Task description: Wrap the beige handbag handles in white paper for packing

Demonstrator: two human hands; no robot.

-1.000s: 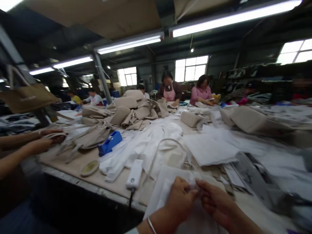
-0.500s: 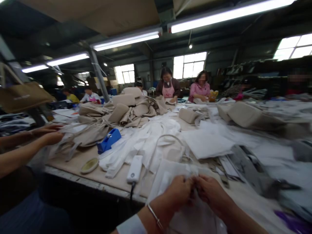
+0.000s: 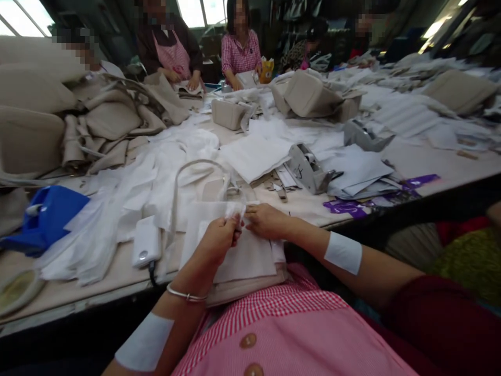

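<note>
White sheet [image 3: 246, 263] lies beneath the curled left hand [image 3: 219, 237].

I have the left hand [image 3: 219, 237] pinching the white wrap [image 3: 250, 263] near its top, with the right hand [image 3: 268, 220] bent over it just beside; blur keeps me from judging that one's grip. A beige piece [image 3: 250, 288] shows under the wrap's lower edge. Leftward I see a white box [image 3: 146, 241] with a cord [image 3: 152, 271], then a blue dispenser [image 3: 55, 214]; rightward, a grey dispenser [image 3: 307, 171] and purple ribbon [image 3: 348, 208]. Beige bags [image 3: 111, 120] lie heaped farther back, and two people [image 3: 176, 52] stand across the table [image 3: 442, 156].
</note>
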